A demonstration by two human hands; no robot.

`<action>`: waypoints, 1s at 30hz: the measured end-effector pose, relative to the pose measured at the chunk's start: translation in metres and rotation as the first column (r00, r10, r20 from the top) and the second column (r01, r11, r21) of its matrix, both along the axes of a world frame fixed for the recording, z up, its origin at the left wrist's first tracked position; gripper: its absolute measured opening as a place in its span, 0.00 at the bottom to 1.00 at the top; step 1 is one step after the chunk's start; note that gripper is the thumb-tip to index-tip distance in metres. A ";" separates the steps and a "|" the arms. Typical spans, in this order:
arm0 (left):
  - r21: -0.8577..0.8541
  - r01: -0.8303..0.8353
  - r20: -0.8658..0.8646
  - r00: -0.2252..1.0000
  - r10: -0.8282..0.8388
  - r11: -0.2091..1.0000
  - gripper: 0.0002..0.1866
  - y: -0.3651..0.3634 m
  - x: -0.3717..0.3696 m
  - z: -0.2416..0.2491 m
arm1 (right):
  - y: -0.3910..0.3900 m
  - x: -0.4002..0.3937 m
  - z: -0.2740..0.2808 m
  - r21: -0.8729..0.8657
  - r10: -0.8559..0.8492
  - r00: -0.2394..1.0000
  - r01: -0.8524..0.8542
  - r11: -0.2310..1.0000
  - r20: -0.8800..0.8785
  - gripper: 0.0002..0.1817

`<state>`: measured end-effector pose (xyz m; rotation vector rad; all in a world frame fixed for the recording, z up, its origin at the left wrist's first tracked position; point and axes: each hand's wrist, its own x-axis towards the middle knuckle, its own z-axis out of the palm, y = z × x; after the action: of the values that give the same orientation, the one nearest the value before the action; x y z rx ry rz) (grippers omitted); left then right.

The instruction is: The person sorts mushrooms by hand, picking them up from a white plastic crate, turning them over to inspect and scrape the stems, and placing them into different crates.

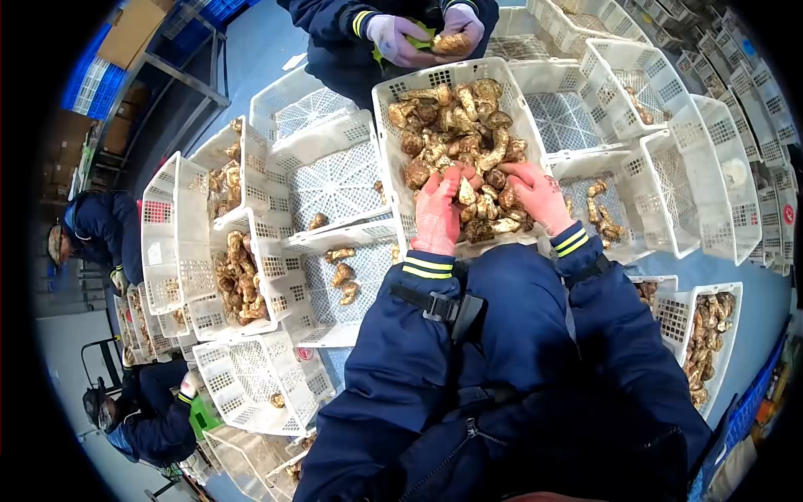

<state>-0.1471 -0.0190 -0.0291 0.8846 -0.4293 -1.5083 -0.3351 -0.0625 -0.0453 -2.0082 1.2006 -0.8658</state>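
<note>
A white perforated basket [387, 125] stands before my knees, heaped with brown and cream mushrooms [460, 113]. My left hand [437, 209], in a pink glove, reaches over its near left side, with fingers bent among the mushrooms. From the right, my right hand [539, 197], gloved the same way, rests on mushrooms beside the basket's right wall. Both hands' fingertips are partly hidden among the mushrooms, so I cannot make out whether either one grips a piece. The two hands are apart, a few mushrooms between them.
Across the basket, a co-worker's gloved hands [427, 40] hold a mushroom. White baskets surround me; the left one [330, 289] holds a few mushrooms, the right one [606, 201] several. Two other people [104, 230] work at far left. A metal rack [180, 71] stands at upper left.
</note>
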 end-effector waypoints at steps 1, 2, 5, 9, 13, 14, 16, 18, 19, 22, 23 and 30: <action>-0.008 0.018 0.003 1.000 -0.018 1.000 0.22 0.001 0.002 -0.001 | 0.002 -0.008 -0.013 0.138 -0.042 0.999 0.046 0.989 -0.032 0.15; 0.013 0.044 0.049 0.998 -0.045 0.999 0.22 0.002 0.002 0.007 | 0.002 -0.017 -0.022 0.269 -0.081 0.994 0.096 0.958 -0.069 0.16; -0.074 0.051 -0.086 0.995 -0.058 0.996 0.22 0.002 0.001 0.006 | 0.012 -0.037 -0.041 0.141 -0.030 0.968 0.066 0.988 -0.249 0.15; -0.156 0.101 -0.413 0.897 -0.158 0.983 0.20 -0.002 -0.003 0.010 | 0.025 -0.028 -0.063 -0.264 -0.089 0.880 -0.042 0.964 -0.466 0.10; -0.197 0.151 -0.467 0.854 -0.228 0.969 0.20 0.000 -0.002 0.011 | 0.027 -0.025 -0.057 -0.335 -0.129 0.893 -0.025 0.942 -0.430 0.09; -0.196 0.156 -0.466 0.854 -0.232 0.968 0.20 0.001 -0.003 0.015 | 0.027 -0.025 -0.057 -0.322 -0.134 0.891 -0.014 0.947 -0.434 0.09; -0.086 0.194 -0.233 0.950 -0.209 0.977 0.15 0.003 -0.005 0.022 | 0.028 -0.025 -0.057 -0.308 -0.139 0.883 -0.007 0.951 -0.448 0.08; -0.033 0.206 -0.188 0.960 -0.209 0.978 0.15 0.000 -0.006 0.022 | 0.028 -0.025 -0.057 -0.308 -0.141 0.883 -0.005 0.951 -0.448 0.08; 0.023 0.212 -0.140 0.968 -0.206 0.977 0.16 0.000 -0.006 0.022 | 0.028 -0.025 -0.057 -0.305 -0.138 0.884 -0.006 0.952 -0.447 0.09; 0.018 0.205 -0.095 0.975 -0.202 0.979 0.17 0.001 -0.009 0.027 | 0.027 -0.025 -0.058 -0.294 -0.138 0.879 -0.002 0.956 -0.457 0.09; 0.022 0.199 -0.076 0.978 -0.196 0.980 0.17 0.002 -0.009 0.027 | 0.028 -0.025 -0.059 -0.285 -0.136 0.873 -0.003 0.958 -0.468 0.09; 0.019 0.185 -0.148 0.972 -0.181 0.982 0.17 0.000 -0.007 0.010 | 0.028 -0.025 -0.060 -0.307 -0.147 0.867 -0.007 0.952 -0.476 0.08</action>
<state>-0.1543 -0.0185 -0.0186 0.7701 -0.3879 -1.7416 -0.3600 -0.0349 -0.1055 -2.5546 1.4982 -0.6056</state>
